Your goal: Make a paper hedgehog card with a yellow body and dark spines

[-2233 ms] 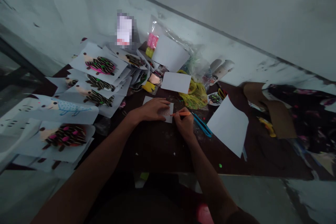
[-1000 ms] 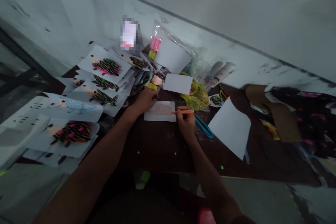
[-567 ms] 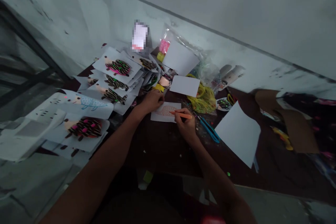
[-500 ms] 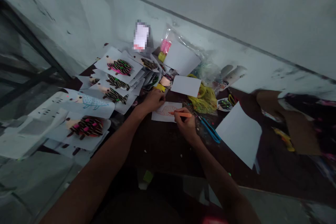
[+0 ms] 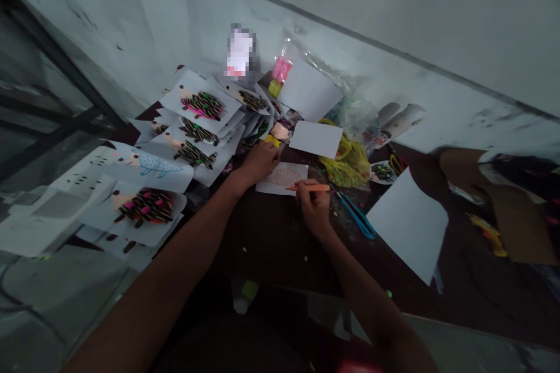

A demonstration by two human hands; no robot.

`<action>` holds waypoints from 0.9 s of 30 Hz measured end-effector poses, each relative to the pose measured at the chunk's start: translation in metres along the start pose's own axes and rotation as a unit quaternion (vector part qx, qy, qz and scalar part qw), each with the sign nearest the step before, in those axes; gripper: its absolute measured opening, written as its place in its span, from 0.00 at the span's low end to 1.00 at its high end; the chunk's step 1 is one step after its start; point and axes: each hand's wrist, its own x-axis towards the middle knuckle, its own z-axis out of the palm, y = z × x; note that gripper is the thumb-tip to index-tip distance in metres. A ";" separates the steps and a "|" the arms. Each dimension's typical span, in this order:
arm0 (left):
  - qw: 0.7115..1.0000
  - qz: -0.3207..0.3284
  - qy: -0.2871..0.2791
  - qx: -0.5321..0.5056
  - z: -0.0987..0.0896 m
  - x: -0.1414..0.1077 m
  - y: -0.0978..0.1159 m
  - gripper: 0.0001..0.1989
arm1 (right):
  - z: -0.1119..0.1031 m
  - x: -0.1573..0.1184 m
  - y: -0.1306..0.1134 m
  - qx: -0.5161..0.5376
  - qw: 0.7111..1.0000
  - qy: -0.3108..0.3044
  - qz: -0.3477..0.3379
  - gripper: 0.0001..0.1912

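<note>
A small white sheet of paper [image 5: 268,185] lies on the dark table, bearing an oval outline filled with short orange marks. My left hand [image 5: 261,162] rests at the sheet's upper left edge, fingers curled down and holding it against the table; its fingertips are partly hidden. Pinched in my right hand [image 5: 315,205] is an orange marker [image 5: 317,187], its tip at the sheet's lower right part, under the oval. Blue-handled scissors [image 5: 356,215] lie just right of that hand. Close above the sheet sits a blank white card [image 5: 315,139].
Stacked papers with clay hedgehogs [image 5: 202,106] cover the left side, beside a white plastic case [image 5: 56,210]. A yellow plastic bag [image 5: 350,166] and a large white sheet [image 5: 409,224] lie to the right. A bright-screened phone [image 5: 240,52] leans on the wall.
The marker tip has shifted right and slightly down on the sheet, along with my right hand. My left hand stays on the paper. The whole view has tilted a little.
</note>
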 end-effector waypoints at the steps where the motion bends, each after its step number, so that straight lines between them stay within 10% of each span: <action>1: 1.000 -0.002 -0.003 -0.006 0.000 0.000 0.000 0.09 | 0.000 0.000 0.000 0.003 1.000 0.004 -0.001 0.16; 8: 0.995 0.014 0.009 -0.095 -0.013 -0.002 0.001 0.10 | 0.000 0.001 0.000 -0.024 0.998 -0.044 -0.049 0.12; 15: 0.961 0.053 -0.205 -0.177 -0.028 -0.013 -0.011 0.17 | 0.001 -0.001 0.004 -0.049 0.997 -0.033 -0.041 0.09; 27: 0.954 0.056 -0.255 -0.145 -0.034 -0.012 -0.015 0.27 | 0.007 0.002 0.005 -0.124 0.986 -0.015 -0.107 0.11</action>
